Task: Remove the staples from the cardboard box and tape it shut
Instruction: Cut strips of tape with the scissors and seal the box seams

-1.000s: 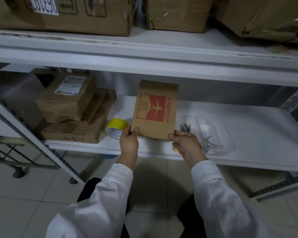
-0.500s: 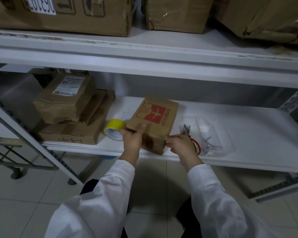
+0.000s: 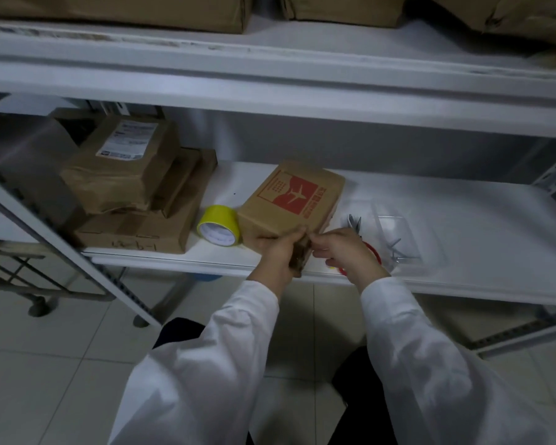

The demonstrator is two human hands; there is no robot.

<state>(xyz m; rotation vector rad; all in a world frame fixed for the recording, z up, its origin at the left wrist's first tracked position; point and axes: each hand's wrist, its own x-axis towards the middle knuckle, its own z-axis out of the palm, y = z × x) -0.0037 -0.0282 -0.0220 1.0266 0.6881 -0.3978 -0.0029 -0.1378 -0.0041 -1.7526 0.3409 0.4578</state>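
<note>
- Cardboard box [image 3: 292, 200] with a red print lies flat on the white shelf [image 3: 463, 226], front-middle, near end sticking towards the front edge.
- Left hand [image 3: 275, 252] grips the near end of the box from the left, fingers curled round it.
- Right hand [image 3: 344, 248] is at the same near end from the right, fingertips pinching the edge of the box; exact hold partly blurred.
- Both arms in white sleeves [image 3: 206, 364], reaching up from below.
- Yellow tape roll [image 3: 219, 226] stands on edge just left of the box, touching or nearly so.
- Red-handled tool [image 3: 354, 223] with grey metal tips lies just right of the box, partly hidden behind the right hand.
- Clear plastic tray [image 3: 408, 220] sits right of the tool, a few small metal bits [image 3: 400, 253] inside; too small to say what they are.
- Brown parcels [image 3: 126, 175] are stacked at the left end of the shelf, the top one with a white label, a flat carton [image 3: 142, 232] at the bottom.
- Upper shelf [image 3: 270, 75] is also white, with a scuffed front edge and big cartons [image 3: 142, 11] on it.
- Grey slotted post [image 3: 77, 252] runs down at the left.
- Floor [image 3: 45, 364] is pale tile; a wheeled metal frame [image 3: 39, 306] stands at the far left.
- Lighting dim.
</note>
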